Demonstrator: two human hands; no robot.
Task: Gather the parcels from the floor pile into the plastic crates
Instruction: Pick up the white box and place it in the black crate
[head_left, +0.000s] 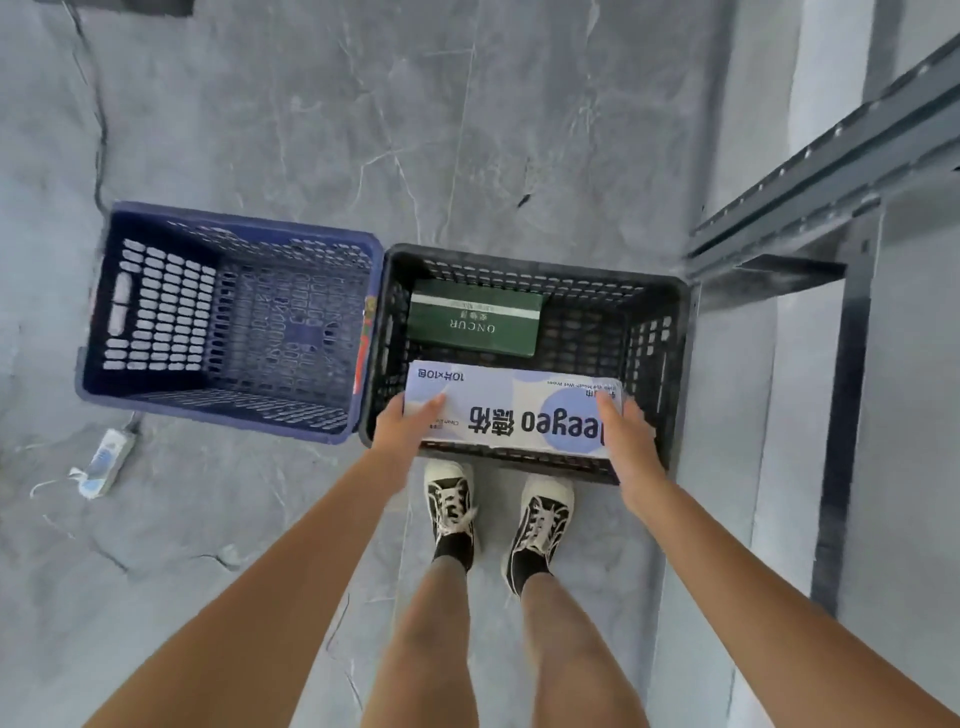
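Blue crate (228, 322) and black crate (524, 358) both perforated matt plastic, white box (511, 413) and green box (474, 325) smooth printed cardboard, floor (415, 130) polished grey veined stone tile, rack (831, 171) matt grey painted metal.

Grey marbled floor (467, 130) — dark metal shelving frame (831, 171) at right, pale wall (919, 467) behind.
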